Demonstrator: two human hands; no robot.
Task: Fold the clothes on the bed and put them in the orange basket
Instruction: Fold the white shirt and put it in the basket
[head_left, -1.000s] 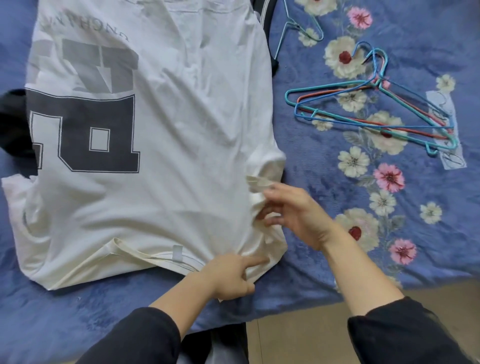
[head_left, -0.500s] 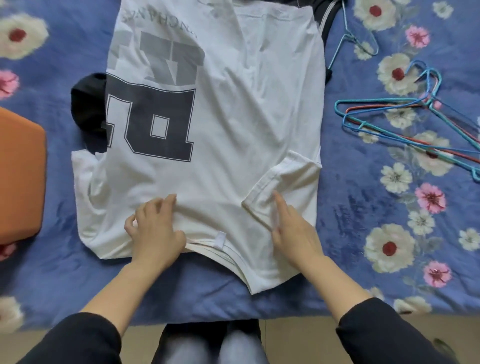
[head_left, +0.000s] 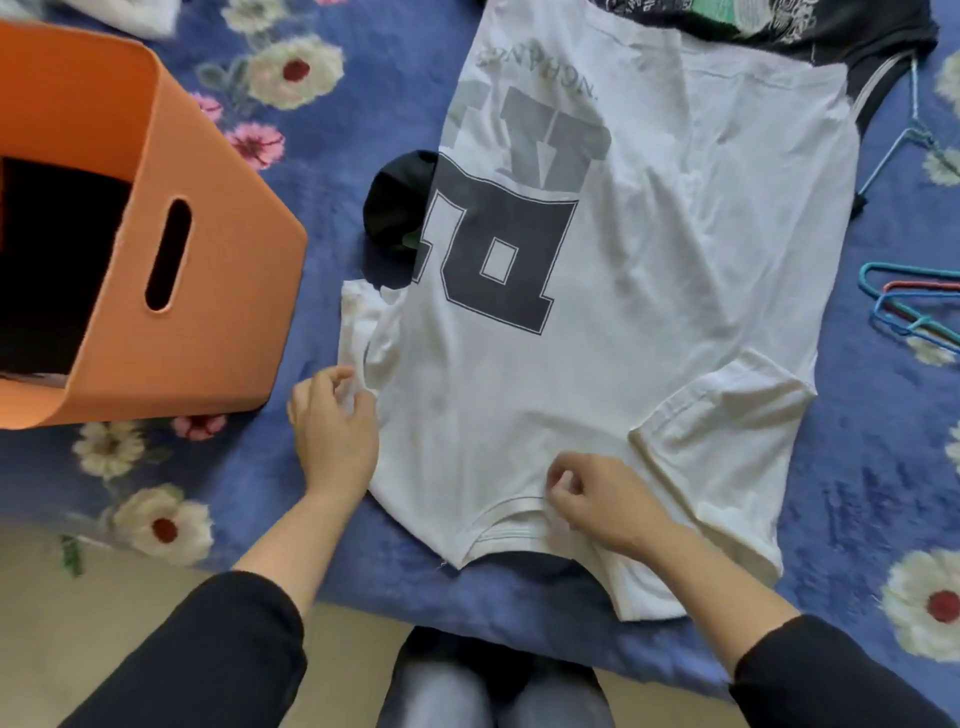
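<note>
A white T-shirt (head_left: 675, 249) with a large dark printed letter lies flat on the blue flowered bed, collar toward me. Its right sleeve (head_left: 727, 431) is folded inward over the body; its left sleeve (head_left: 363, 332) sticks out crumpled. My left hand (head_left: 332, 431) pinches the fabric at the left shoulder, just below that sleeve. My right hand (head_left: 597, 499) grips the shirt at the collar. The orange basket (head_left: 208, 291) stands at the left, its inside dark.
A black garment (head_left: 395, 208) pokes out from under the shirt's left side, and another dark printed garment (head_left: 779, 26) lies at the top. Coloured hangers (head_left: 904, 312) lie at the right edge. The bed's near edge and floor are below.
The view swung left, bringing the orange basket in. My left hand slid from the shirt's body to its left shoulder and pinched it. My right hand moved from the folded sleeve to the collar.
</note>
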